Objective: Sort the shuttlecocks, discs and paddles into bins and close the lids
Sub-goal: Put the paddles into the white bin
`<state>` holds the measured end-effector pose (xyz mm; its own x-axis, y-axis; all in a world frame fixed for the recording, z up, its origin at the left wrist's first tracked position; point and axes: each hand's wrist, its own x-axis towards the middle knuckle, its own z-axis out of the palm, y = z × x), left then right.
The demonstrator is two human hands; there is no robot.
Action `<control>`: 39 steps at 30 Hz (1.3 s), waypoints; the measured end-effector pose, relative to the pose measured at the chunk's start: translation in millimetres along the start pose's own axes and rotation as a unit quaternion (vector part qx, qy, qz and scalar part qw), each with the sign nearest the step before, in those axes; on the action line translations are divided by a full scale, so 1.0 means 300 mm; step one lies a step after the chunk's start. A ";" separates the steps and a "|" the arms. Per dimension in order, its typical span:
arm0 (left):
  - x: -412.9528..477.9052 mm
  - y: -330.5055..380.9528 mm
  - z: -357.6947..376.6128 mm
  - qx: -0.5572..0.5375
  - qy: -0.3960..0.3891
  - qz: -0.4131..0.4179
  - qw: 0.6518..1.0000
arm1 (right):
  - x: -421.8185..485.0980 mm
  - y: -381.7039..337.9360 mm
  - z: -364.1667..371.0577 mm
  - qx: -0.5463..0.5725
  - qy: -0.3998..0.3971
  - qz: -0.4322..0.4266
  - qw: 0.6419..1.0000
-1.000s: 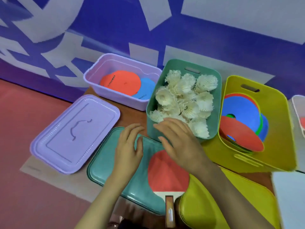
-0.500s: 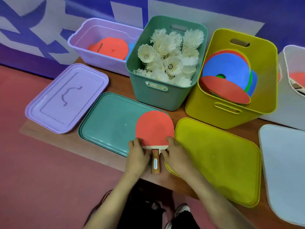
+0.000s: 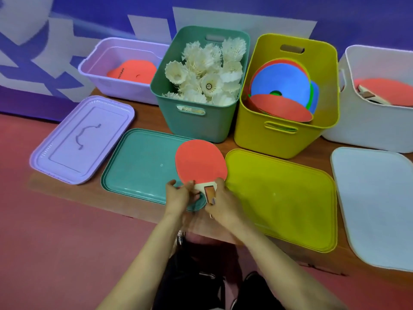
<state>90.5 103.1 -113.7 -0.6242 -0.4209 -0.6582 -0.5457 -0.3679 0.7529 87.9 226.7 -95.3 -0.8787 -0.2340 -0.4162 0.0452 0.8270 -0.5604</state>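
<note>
At the bottom centre of the frame, my left hand (image 3: 178, 195) and right hand (image 3: 223, 204) are meeting on the paddle (image 3: 200, 163). My left fingers are curling in and pinching the lower edge of its blade. My right fingers are wrapping round its short wooden handle, so both hands are gripping it. The paddle is showing a round orange-red rubber face with a pale band where the blade joins the handle. It is tilting up over the right end of the green lid (image 3: 138, 166), just beside the yellow lid (image 3: 283, 193).

Those lids are lying flat on the wooden surface (image 3: 147, 121), with a purple lid (image 3: 82, 139) at the left and a white lid (image 3: 375, 202) at the right.

Further back, four open bins are standing in a row. The purple bin (image 3: 107, 86) is holding something flat and orange-red. The green bin (image 3: 196, 124) is brimming with white feathered shuttlecocks (image 3: 207, 72). The yellow bin (image 3: 279, 139) is holding blue, red and green discs (image 3: 280, 83). The white bin (image 3: 368, 126), in the upper right, is holding red paddles (image 3: 384, 90).
</note>
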 end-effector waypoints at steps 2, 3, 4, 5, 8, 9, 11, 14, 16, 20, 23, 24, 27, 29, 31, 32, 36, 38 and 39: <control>-0.029 0.017 0.017 -0.014 -0.022 0.002 1.000 | -0.015 0.039 -0.054 0.021 0.010 -0.009 1.000; -0.053 0.024 0.027 -0.029 -0.032 0.004 0.999 | -0.023 0.062 -0.084 0.026 0.016 -0.020 0.999; -0.077 0.025 0.037 -0.045 -0.042 0.008 0.998 | -0.032 0.087 -0.113 0.027 0.021 -0.035 0.999; -0.103 0.022 0.048 -0.060 -0.048 0.012 0.997 | -0.043 0.110 -0.139 0.027 0.028 -0.051 0.998; -0.208 -0.001 0.094 -0.091 -0.074 0.052 0.992 | -0.090 0.173 -0.206 0.026 0.065 -0.092 0.993; -0.247 -0.008 0.115 -0.101 -0.084 0.073 0.989 | -0.106 0.193 -0.226 0.025 0.085 -0.106 0.990; -0.321 -0.021 0.161 -0.118 -0.099 0.123 0.980 | -0.140 0.233 -0.269 0.017 0.127 -0.142 0.982; -0.442 -0.022 0.235 -0.136 -0.105 0.190 0.967 | -0.196 0.288 -0.348 0.013 0.166 -0.180 0.970; -0.515 -0.020 0.280 -0.139 -0.104 0.227 0.958 | -0.237 0.317 -0.404 0.027 0.194 -0.204 0.959; -0.625 0.032 0.383 -0.107 -0.131 0.284 0.944 | -0.290 0.355 -0.538 0.074 0.265 -0.234 0.933; -0.644 0.121 0.486 -0.086 -0.163 0.303 0.935 | -0.286 0.372 -0.648 0.107 0.304 -0.224 0.920; -0.640 0.155 0.525 -0.079 -0.176 0.307 0.932 | -0.275 0.378 -0.683 0.113 0.313 -0.216 0.918; -0.611 0.255 0.649 -0.042 -0.213 0.313 0.925 | -0.218 0.405 -0.780 0.112 0.335 -0.183 0.918; -0.568 0.316 0.737 -0.006 -0.225 0.315 0.922 | -0.172 0.423 -0.843 0.099 0.356 -0.160 0.915; -0.506 0.373 0.827 0.035 -0.228 0.320 0.919 | -0.126 0.442 -0.907 0.075 0.382 -0.134 0.911; -0.478 0.401 0.874 0.054 -0.232 0.324 0.916 | -0.105 0.452 -0.938 0.065 0.391 -0.119 0.910; -0.418 0.467 1.069 0.102 -0.242 0.321 0.910 | -0.033 0.509 -1.058 0.031 0.420 -0.040 0.906; -0.419 0.472 1.152 0.139 -0.231 0.335 0.903 | -0.016 0.548 -1.106 0.018 0.425 -0.013 0.905; -0.413 0.469 1.194 0.161 -0.234 0.341 0.896 | -0.011 0.569 -1.133 0.010 0.425 -0.003 0.905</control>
<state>-109.3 400.4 73.8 -0.9989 -0.0350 -0.0298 -0.0341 0.1315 0.9907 -62.9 542.4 53.8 -0.9269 0.2462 0.2831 0.0403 0.8155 -0.5773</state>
